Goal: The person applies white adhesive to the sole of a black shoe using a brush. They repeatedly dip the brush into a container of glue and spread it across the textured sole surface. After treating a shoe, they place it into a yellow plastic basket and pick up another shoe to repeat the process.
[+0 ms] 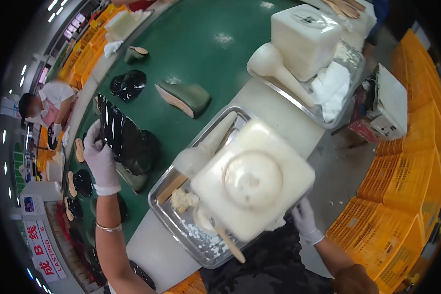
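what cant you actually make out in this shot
Head view only:
- Right hand: fingers hidden behind the white square container, so its grip is unclear.
- Metal tray: much of its floor is covered by that container.
- Glossy black shoe upper under the left hand: glare hides its detail.
- Shoe parts along the left rim: too small and bent by the lens.

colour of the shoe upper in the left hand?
Glossy black shoe upper, gripped by the white-gloved left hand; head view shows it best.
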Demonstrator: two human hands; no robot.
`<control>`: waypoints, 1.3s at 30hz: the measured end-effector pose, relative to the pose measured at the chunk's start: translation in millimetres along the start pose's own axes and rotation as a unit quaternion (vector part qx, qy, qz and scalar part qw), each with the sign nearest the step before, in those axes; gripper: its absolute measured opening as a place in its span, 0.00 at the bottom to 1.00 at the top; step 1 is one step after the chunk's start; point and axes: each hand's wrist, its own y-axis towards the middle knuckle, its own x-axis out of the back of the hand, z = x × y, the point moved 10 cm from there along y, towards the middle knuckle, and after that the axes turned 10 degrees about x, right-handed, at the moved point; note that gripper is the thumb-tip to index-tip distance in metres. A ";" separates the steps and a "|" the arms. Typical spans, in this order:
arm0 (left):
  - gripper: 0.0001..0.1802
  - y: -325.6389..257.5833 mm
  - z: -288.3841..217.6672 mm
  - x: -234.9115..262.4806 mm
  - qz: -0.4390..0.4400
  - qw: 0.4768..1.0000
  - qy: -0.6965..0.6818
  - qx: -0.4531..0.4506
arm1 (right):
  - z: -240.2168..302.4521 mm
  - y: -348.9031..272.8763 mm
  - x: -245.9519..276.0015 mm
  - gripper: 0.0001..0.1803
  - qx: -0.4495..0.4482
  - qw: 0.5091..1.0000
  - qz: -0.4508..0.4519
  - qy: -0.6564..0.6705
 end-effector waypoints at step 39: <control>0.30 105.5 -16.0 -262.5 0.080 0.876 0.468 -0.083 | -85.6 -25.1 215.2 0.07 -0.328 0.928 0.099 -0.146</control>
